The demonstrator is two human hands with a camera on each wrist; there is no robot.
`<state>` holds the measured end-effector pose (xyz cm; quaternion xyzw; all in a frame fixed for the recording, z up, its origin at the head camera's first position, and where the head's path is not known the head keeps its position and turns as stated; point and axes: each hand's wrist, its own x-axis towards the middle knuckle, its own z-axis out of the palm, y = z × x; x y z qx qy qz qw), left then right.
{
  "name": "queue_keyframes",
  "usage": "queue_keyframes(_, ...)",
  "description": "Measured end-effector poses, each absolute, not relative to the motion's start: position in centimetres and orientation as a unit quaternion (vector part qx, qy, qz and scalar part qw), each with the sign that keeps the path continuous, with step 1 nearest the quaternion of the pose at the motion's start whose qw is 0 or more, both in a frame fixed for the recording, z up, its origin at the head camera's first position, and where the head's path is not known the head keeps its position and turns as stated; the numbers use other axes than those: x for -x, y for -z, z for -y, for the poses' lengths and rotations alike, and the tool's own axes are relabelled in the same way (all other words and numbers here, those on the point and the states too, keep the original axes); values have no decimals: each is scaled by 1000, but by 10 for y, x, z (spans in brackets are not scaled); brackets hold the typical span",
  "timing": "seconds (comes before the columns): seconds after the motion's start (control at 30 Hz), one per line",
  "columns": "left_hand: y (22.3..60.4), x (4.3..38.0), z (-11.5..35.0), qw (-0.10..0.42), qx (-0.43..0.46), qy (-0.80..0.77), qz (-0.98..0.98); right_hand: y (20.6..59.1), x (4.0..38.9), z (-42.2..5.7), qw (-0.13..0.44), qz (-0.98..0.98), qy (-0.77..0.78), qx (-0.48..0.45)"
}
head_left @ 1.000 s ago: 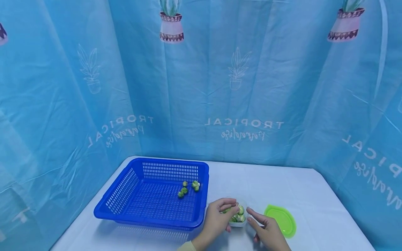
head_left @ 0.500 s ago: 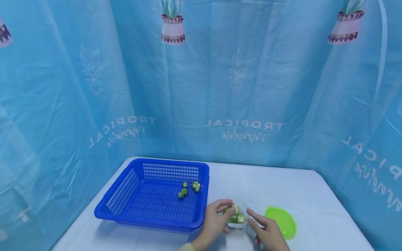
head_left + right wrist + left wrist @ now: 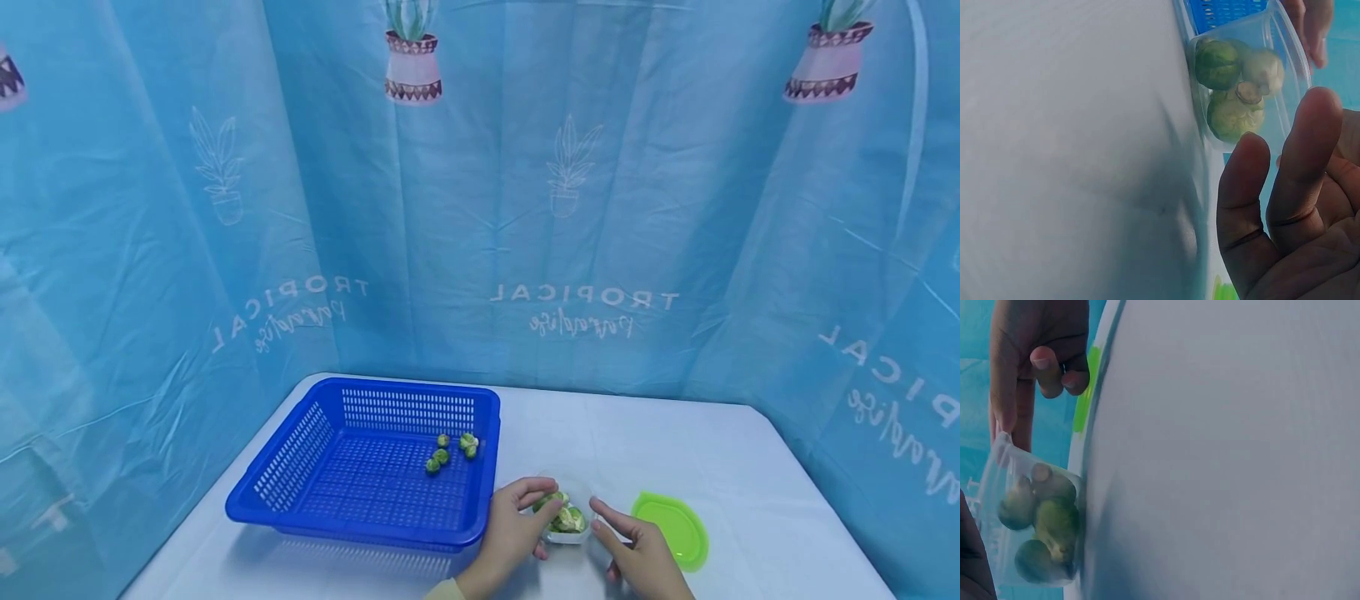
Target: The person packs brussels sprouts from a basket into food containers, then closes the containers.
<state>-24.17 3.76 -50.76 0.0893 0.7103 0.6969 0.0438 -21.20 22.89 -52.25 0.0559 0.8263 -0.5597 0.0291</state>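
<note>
White table [image 3: 637,433], blue basket [image 3: 360,475] on its left. Your left hand [image 3: 516,529]: can't tell if gripping. Your right hand [image 3: 643,552]: fingers loosely extended. Green lid [image 3: 686,530] beside it. Clear tub [image 3: 567,539] between both hands, sprouts [image 3: 567,520] inside.

Blue curtain [image 3: 450,242] — mirrored "TROPICAL Paradise" [image 3: 585,293]

At the white table's [image 3: 750,492] near edge, cut off below, the left hand [image 3: 513,529] hides part of the small clear plastic tub [image 3: 566,538] and some round green Brussels sprouts [image 3: 570,520], obscuring their count. The right hand [image 3: 639,557] covers part of the flat bright-green plastic lid [image 3: 681,533].
</note>
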Motion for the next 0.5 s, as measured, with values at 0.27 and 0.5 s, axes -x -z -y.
queue_keyframes(0.27,486,226,-36,79,-110,-704,-697,523,209,-228,35,-826,559,-57)
queue_keyframes(0.5,459,219,-31,102,-160,-707,-681,522,210,-228,26,-827,558,-60)
